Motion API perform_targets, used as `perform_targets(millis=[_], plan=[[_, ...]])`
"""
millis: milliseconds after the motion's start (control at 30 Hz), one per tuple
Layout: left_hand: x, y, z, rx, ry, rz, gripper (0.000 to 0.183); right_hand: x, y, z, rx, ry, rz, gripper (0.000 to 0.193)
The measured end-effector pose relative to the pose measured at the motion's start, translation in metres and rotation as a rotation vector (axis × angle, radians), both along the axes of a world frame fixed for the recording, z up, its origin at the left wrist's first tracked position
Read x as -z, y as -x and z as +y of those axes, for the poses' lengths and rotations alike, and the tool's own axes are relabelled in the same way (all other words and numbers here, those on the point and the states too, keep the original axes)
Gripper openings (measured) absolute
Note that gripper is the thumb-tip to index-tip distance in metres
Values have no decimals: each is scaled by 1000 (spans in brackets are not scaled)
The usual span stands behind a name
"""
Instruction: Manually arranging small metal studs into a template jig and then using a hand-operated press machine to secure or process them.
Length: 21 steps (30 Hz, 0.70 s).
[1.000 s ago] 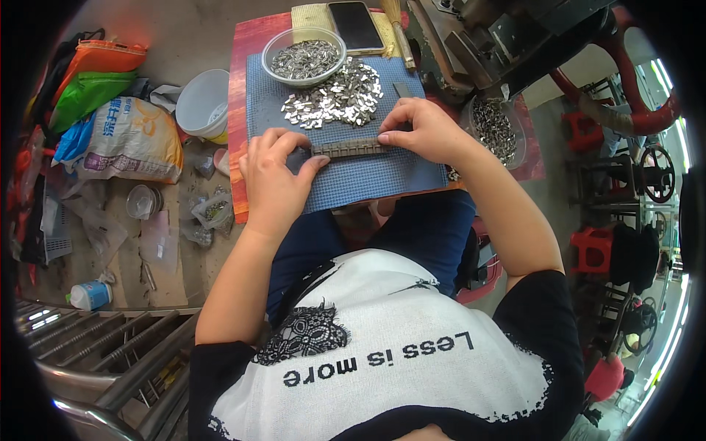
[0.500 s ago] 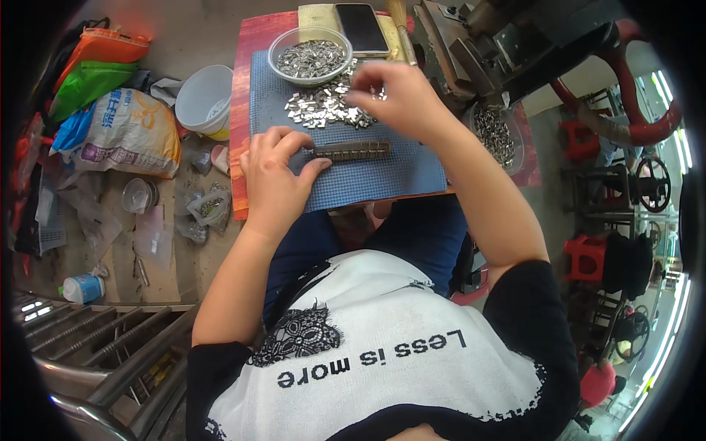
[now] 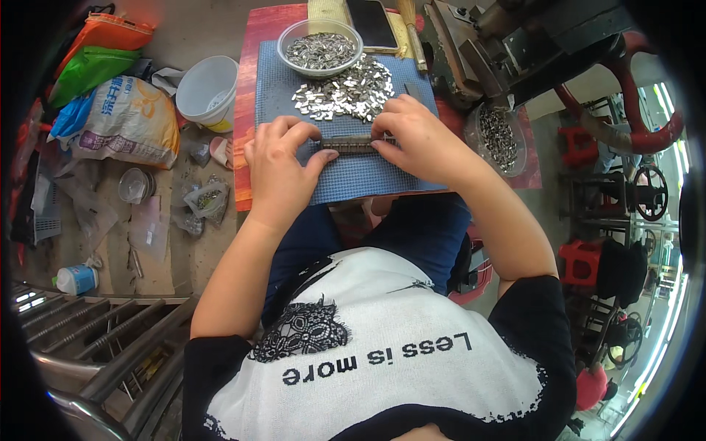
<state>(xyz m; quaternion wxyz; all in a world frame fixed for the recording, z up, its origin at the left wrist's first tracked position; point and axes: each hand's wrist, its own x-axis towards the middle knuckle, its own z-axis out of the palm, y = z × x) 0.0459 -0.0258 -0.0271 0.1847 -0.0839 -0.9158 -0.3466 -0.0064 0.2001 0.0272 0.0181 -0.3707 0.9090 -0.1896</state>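
A dark metal bar with a row of slots [image 3: 347, 145] lies crosswise on a blue textured mat [image 3: 353, 180]. Its left end is between the thumb and fingers of my left hand [image 3: 278, 160]. Thumb and fingertips of my right hand [image 3: 418, 141] close on the right end; whether a small piece is also between them is hidden. Just beyond the bar spreads a pile of small shiny metal pieces [image 3: 346, 92]. Behind that pile, a clear round bowl [image 3: 285, 65] holds many more of them.
A phone [image 3: 371, 23] and a brush [image 3: 414, 40] lie at the table's far edge. To the right stand a dark machine [image 3: 507, 48] and a clear tub of metal pieces [image 3: 494, 140]. Left on the floor are a white bucket [image 3: 197, 95], sacks and plastic bags; metal rails [image 3: 110, 360] run lower left.
My right hand has come down from above the loose pieces to the bar's right end. My left hand stays at the left end. The whole view has shifted slightly.
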Motion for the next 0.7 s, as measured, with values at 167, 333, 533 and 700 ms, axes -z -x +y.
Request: perform_targets(millis=[167, 333, 533, 700], plan=[[-2, -1, -1, 16, 4, -10, 28, -6, 32, -11, 86, 257, 8, 19], [-2, 1, 2, 17, -3, 2, 27, -18, 89, -53, 416, 360, 91, 21], [0, -2, 3, -18, 22, 9, 26, -12, 50, 8, 518, 119, 230, 25], [-4, -3, 8, -17, 62, 5, 27, 25, 6, 30, 672, -87, 224, 33]])
